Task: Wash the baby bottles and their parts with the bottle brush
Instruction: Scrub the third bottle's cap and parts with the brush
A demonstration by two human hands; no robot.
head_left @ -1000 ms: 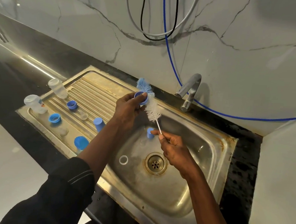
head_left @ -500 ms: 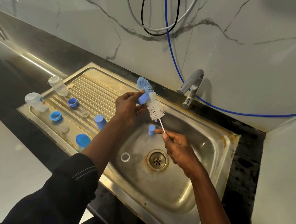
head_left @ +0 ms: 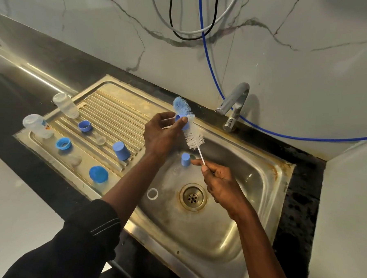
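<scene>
My left hand [head_left: 160,133] pinches a small blue bottle ring [head_left: 184,123] above the sink's left rim. The bottle brush [head_left: 194,137], blue at its tip and white lower down, passes by the ring. My right hand [head_left: 219,181] grips the brush's thin white handle. A blue cap [head_left: 185,159] and a clear ring [head_left: 152,194] lie in the sink basin [head_left: 226,236]. Two clear bottles [head_left: 65,105] [head_left: 37,126], blue rings [head_left: 85,126] [head_left: 63,143], blue caps [head_left: 121,150] [head_left: 98,174] and clear teats [head_left: 100,139] sit on the drainboard [head_left: 116,109].
A chrome tap [head_left: 235,103] stands behind the basin, shut off. A blue hose [head_left: 210,61] and grey and black cables hang on the marble wall. The drain [head_left: 193,197] is at the basin's middle. Black countertop [head_left: 301,187] surrounds the sink.
My left hand has turned the blue ring on the brush, and the brush has shifted slightly within it. The view has drifted a little; the other parts lie still.
</scene>
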